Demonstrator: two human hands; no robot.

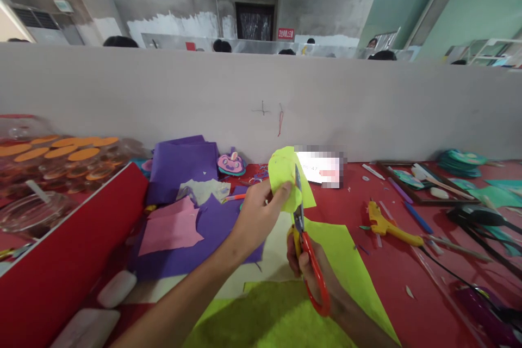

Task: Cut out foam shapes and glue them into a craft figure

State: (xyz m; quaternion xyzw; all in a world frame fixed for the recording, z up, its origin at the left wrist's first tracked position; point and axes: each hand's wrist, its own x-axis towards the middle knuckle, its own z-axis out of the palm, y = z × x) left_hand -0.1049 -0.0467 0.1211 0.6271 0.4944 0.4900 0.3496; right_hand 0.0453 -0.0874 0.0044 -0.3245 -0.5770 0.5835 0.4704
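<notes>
While the left hand [255, 217] pinches a lime-green felt piece [285, 176] at frame centre, the right hand [304, 263], curled closed around red-handled scissors [308, 250] just below, points the blades upward along the piece's right edge, touching it.

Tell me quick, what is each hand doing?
Left hand: closed, pinching a small yellow-green felt piece.
Right hand: closed on the red scissors, blades at the felt piece.

Purple felt sheets [183, 166], yellow glue gun [387, 225] (on red table [391, 266]), orange discs [61, 149]
</notes>
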